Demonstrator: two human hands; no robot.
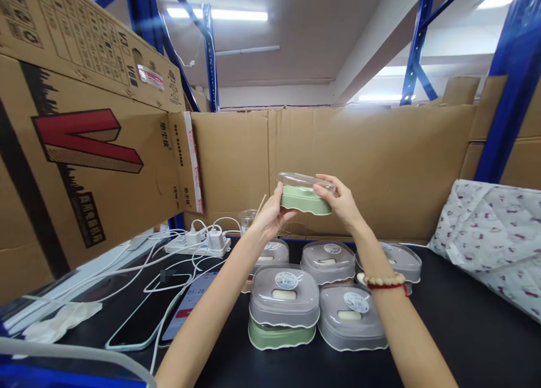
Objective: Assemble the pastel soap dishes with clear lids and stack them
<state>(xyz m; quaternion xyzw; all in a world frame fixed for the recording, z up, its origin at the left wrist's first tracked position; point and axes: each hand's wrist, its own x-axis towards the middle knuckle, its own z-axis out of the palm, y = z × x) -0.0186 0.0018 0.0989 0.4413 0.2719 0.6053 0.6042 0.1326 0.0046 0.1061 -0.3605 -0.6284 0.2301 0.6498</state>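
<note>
Raised above the table, a small oval box (301, 199) with a light green, wavy-edged base and a clear domed lid (298, 179) is between my two hands. My left hand (270, 213) grips its left end, thumb up the side and fingers beneath. Around the right end, my right hand (341, 201) has its fingers on the lid and thumb against the front. Below stand several similar boxes with see-through greyish lids, round labels and pale oblong handles. The front left box (284, 298) rests on a green base (281, 336); a grey one (353, 320) sits beside it.
Two phones lie at left, one dark (147, 315) and one lit (190, 303), among white cables. A power strip (198, 244) holds several chargers. Cardboard boxes (97, 168) and a cardboard wall (380, 168) enclose the black table (460, 331). Patterned quilted cloth (494, 236) lies right.
</note>
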